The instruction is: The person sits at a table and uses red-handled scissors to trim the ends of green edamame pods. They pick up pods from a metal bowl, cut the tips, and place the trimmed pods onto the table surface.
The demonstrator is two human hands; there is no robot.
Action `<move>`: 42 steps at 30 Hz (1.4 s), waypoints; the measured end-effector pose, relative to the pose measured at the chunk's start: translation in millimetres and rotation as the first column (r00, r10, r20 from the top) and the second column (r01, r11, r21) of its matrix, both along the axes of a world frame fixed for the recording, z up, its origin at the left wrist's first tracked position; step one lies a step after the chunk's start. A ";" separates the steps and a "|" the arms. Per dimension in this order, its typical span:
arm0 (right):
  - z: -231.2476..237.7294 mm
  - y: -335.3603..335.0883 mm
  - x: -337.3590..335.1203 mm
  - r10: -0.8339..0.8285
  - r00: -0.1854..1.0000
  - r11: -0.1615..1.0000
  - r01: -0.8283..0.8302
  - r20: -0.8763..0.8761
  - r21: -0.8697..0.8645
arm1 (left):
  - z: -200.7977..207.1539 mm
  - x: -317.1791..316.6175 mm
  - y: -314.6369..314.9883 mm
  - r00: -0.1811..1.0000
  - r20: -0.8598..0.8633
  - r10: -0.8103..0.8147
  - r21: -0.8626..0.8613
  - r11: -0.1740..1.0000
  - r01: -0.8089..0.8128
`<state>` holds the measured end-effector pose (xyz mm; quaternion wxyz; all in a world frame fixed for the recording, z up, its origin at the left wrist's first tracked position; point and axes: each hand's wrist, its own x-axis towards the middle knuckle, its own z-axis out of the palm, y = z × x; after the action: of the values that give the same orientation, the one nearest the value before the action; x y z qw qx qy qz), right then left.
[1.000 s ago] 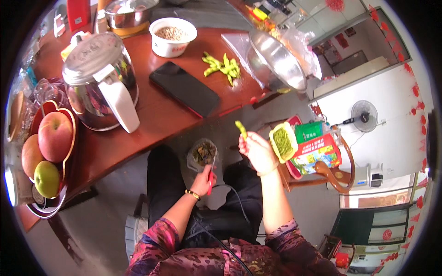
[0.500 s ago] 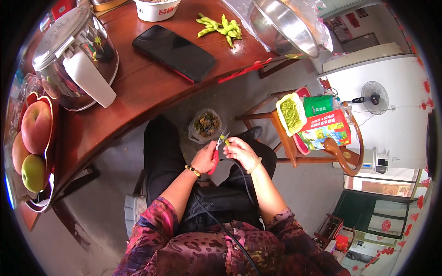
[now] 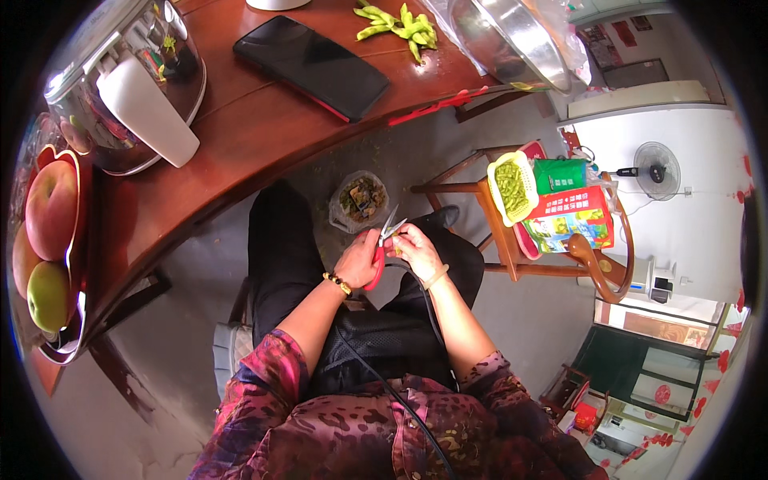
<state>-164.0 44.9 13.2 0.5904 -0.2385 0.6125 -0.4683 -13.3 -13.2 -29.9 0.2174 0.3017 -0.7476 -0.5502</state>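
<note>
My left hand (image 3: 357, 262) is wrapped round a pair of red-handled scissors (image 3: 377, 264), whose blades point away from me and stand apart. Close beside the blades, my right hand (image 3: 418, 253) pinches a small green soybean pod (image 3: 397, 250), mostly hidden by the fingers. Both hands are above my lap. Just beyond them, on the floor, a bag-lined bin (image 3: 359, 202) holds scraps. To the right, a yellow basket (image 3: 524, 210) with many green pods sits on a wooden chair (image 3: 498, 248). More soybean pods (image 3: 400, 29) lie loose on the table.
The red-brown table (image 3: 232, 152) curves across the front and left. On it are a black phone (image 3: 312, 68), a steel kettle (image 3: 172, 80), a fruit tray with peaches (image 3: 51, 200) and a tilted metal bowl (image 3: 512, 40). A black cable (image 3: 392, 392) runs over my lap.
The scissor blades have spread wider apart. My right fingers have closed in on the pod, which shows less now. The view has shifted slightly, so the table things sit higher.
</note>
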 end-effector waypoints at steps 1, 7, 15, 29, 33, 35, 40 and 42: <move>1.2 -0.9 0.1 0.007 1.000 1.000 -0.007 -0.013 0.007 | -1.1 0.0 0.1 1.000 0.002 0.002 -0.008 1.000 -0.002; 10.4 -5.4 -3.9 0.081 0.983 0.996 -0.076 -0.166 0.035 | -6.2 1.1 0.0 0.998 0.053 -0.034 -0.061 0.997 0.037; 3.1 -9.0 -15.9 0.110 0.978 0.994 -0.108 -0.179 0.019 | -9.7 0.9 1.3 0.982 0.173 -0.071 -0.071 0.994 0.084; -7.0 -14.1 -18.5 -0.508 0.710 0.855 0.486 0.487 0.184 | -28.2 -9.2 9.3 0.997 -0.059 0.040 0.113 0.993 -0.033; -6.5 -17.1 -5.4 -0.532 0.690 0.843 0.484 0.491 0.233 | -26.3 -9.3 7.6 0.995 -0.079 0.064 0.019 0.998 -0.062; -10.0 -14.7 -1.5 -0.514 0.692 0.856 0.447 0.507 0.258 | -20.8 -7.5 6.4 0.996 -0.051 0.071 0.016 0.997 -0.070; -28.6 -6.4 0.4 -0.479 0.682 0.877 0.388 0.553 0.283 | -15.5 -6.2 4.2 0.994 -0.068 0.090 0.025 0.996 -0.089; -30.3 -4.7 1.7 -0.461 0.698 0.887 0.372 0.549 0.272 | -11.9 -5.4 3.5 0.994 -0.071 0.083 0.053 0.995 -0.079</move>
<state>-162.2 40.2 -17.1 0.6464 0.1090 0.4630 -0.5966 -18.7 -9.6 -41.8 0.2591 0.3170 -0.7123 -0.5701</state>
